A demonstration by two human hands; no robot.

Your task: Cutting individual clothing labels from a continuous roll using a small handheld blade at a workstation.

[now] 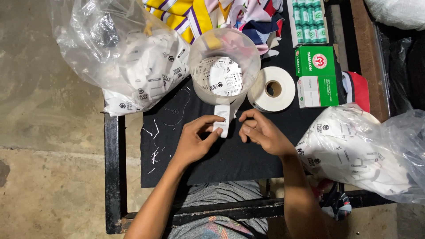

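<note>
At the centre of the frame, the left hand (195, 139) pinches a small white rectangular fabric label (222, 119) between thumb and fingers (211, 118), holding it upright on its long axis just below a clear round plastic tub (224, 66). The label sits close to the tub's near wall, likely so finished pieces can drop straight in; the tub already holds a loose heap of similar white labels with dark print. The right hand (262, 132) hovers just beside the label, its fingers curled inward and loosely bunched, gripping nothing that can be made out.

The label looks flat, crisp and narrow, with faint dark marking near its upper end.

Both hands work over a black cloth-covered bench (230, 155), which makes the white pieces easy to see. A roll of white ribbon tape (272, 88) lies just right of the tub, next to a green and white cardboard box (316, 76). Clear plastic bags stuffed with white labels sit at the upper left (133, 66) and lower right (363, 150). White thread scraps (154, 141) lie left of the hands.
</note>
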